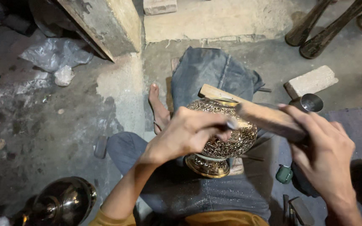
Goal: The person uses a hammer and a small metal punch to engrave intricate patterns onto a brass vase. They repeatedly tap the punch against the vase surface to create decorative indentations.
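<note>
As left grip (189, 132) steadies — vase (227, 140) beneath.

The engraved vase (225, 138) stands on the person's lap, directly under the fingers (208, 123) of the left hand (189, 134), which press a thin tool (231, 124) against its shoulder. The right hand (323, 155) lies to the right of those fingers, gripping a wooden block (252, 111) that reaches left across the vase's mouth. Beyond the right fingertips stands a small metal cup (308, 102), with a brick (311, 81) behind it. A bare foot (158, 106) lies left of the vase (on the floor). A dark round vessel (63, 203) sits far left, near the left elbow.
</note>
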